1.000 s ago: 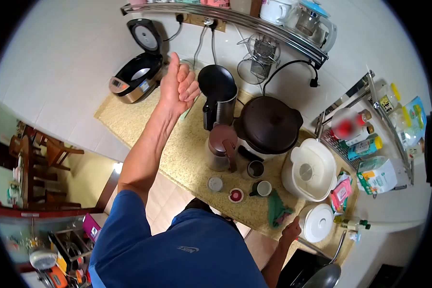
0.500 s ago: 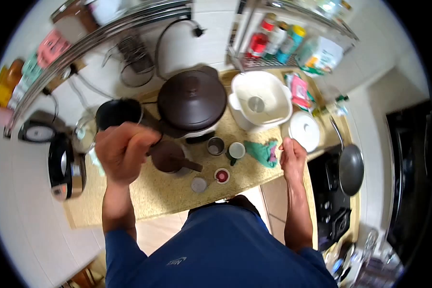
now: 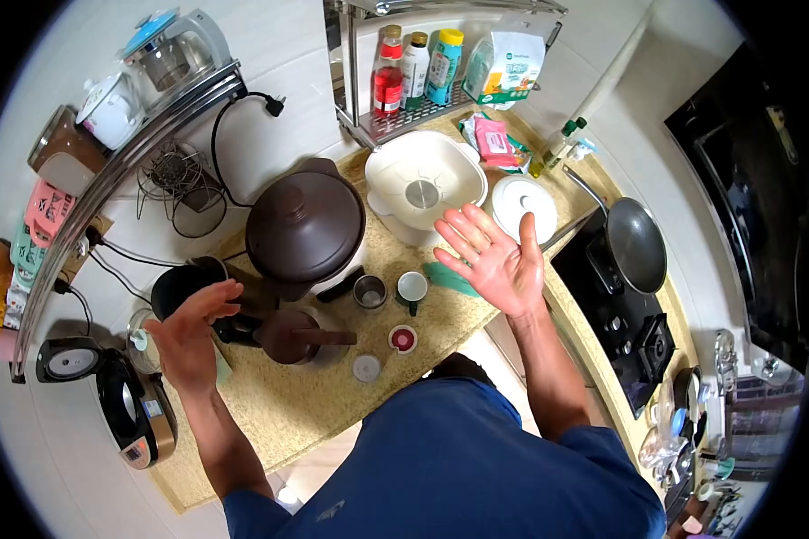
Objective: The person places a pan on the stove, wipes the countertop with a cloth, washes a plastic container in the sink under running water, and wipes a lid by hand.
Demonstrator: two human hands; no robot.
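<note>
My left hand (image 3: 191, 337) is raised over the left part of the counter, fingers apart and holding nothing, near a black pitcher (image 3: 178, 289) and a brown-lidded jug (image 3: 288, 337). Palm up and fingers spread, my right hand (image 3: 502, 260) hovers empty in front of a white tub (image 3: 404, 171) and a round white lidded pot (image 3: 523, 205). Below it, a green cloth (image 3: 449, 279) is partly hidden. Between my hands stand a metal cup (image 3: 369, 291), a green-and-white mug (image 3: 412, 287), a small red-centred dish (image 3: 403, 339) and a clear round lid (image 3: 366, 367).
A large brown lidded pot (image 3: 301, 225) stands by the wall. An open rice cooker (image 3: 135, 404) is at the left. Bottles (image 3: 388, 76) fill a metal rack at the back. To the right, a frying pan (image 3: 635, 242) rests on the black stove (image 3: 602, 314).
The view has turned to the right. My left hand has gone from loosely curled to open, and my right hand has opened from a closed shape and turned palm up.
</note>
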